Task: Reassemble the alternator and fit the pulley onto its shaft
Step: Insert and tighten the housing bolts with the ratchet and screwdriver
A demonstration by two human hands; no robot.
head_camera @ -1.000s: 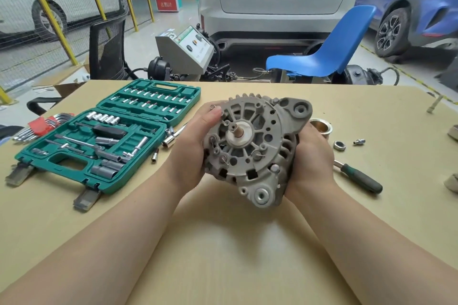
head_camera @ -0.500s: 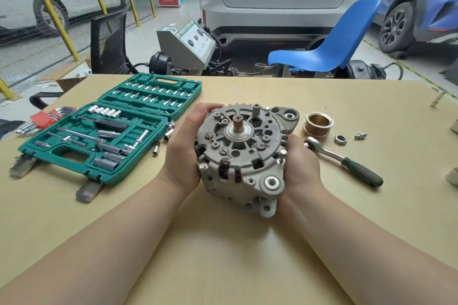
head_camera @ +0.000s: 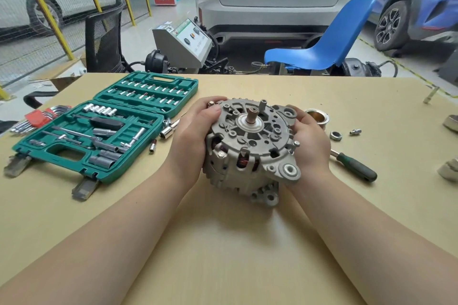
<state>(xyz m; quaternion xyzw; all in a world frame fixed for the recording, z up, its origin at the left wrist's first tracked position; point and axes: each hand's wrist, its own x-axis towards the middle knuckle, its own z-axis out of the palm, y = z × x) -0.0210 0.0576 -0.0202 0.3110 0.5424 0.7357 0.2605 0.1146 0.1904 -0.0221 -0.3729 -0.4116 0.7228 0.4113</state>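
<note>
Head view: alternator [head_camera: 250, 146], one, shaft [head_camera: 252, 115] up, on table [head_camera: 223, 242] centre. We grip it with two hands: left hand [head_camera: 190, 136] and right hand [head_camera: 311, 143] curled round its sides. One pulley [head_camera: 318, 117], one nut [head_camera: 335, 135], one small bolt perhaps [head_camera: 355, 132], one ratchet [head_camera: 354, 166] to right; one open socket case [head_camera: 104, 129] to left.

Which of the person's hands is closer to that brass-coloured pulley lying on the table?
The right hand: it grips the alternator right beside the pulley. The left hand grips the alternator's far side, away from the pulley.
</note>
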